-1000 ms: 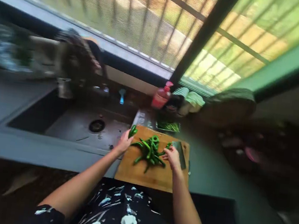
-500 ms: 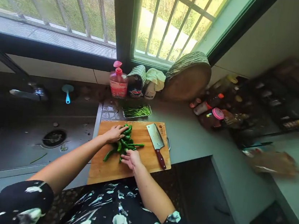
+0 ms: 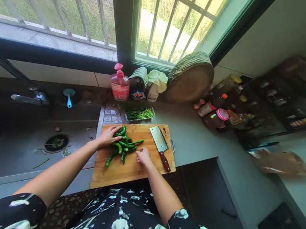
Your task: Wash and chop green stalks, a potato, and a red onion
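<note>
Resting left hand (image 3: 107, 135) on green peppers (image 3: 122, 146), cutting board (image 3: 134, 171)

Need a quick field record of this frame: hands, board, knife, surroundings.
left hand: resting on the green peppers, at the pile's left side
right hand: on the cutting board, at the pile's right edge, holding nothing
cleaver: lying flat on the board, right of the peppers, untouched
tray of green stalks: behind the board
sink: left of the board
soap bottle: by the window sill
round wooden block: leaning against the wall
</note>
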{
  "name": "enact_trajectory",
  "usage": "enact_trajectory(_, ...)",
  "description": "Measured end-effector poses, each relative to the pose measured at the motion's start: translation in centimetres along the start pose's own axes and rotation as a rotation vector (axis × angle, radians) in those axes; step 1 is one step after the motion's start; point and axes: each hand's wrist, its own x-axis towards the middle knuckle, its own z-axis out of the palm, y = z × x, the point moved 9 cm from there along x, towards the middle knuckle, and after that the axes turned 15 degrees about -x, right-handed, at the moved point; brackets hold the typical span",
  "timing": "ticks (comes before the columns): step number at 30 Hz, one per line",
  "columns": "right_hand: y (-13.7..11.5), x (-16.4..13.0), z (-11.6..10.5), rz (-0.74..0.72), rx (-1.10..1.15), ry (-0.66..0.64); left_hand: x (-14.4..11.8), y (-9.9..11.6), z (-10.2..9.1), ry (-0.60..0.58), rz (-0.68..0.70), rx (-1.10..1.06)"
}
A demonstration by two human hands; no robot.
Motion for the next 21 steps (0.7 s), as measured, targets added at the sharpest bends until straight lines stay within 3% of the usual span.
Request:
enact_trajectory(2,-0.2,0.6,-2.1,-0.089,-0.079,0.100,0.3,0.1,-0.2,-0.018,0.018,-0.016)
enact_trajectory(5,-3.0,0.9,-4.0,-0.377,-0.350,0.265,0.6,0.0,-0.8,-0.016,0.049,-0.003)
enact_trajectory(8,-5.8,1.1,-3.5,-0.600,-0.645,0.343,0.7,-0.5,-1.1,-0.029,0.062,-0.029)
enact_trajectory(13,-8.2,1.5,-3.0,-0.724,-0.815,0.339,0.5,-1.2,-1.2,-0.076,0.050,-0.132)
enact_trajectory(17,-7.7,0.5,-5.6,-0.830,-0.754,0.388,0.1,-0.9,-1.9,-0.024,0.090,-0.167)
enact_trajectory(21,-4.6,-1.0,-8.3,-1.007,-0.610,0.430,-0.4,-1.1,-2.0,-0.002,0.063,-0.204)
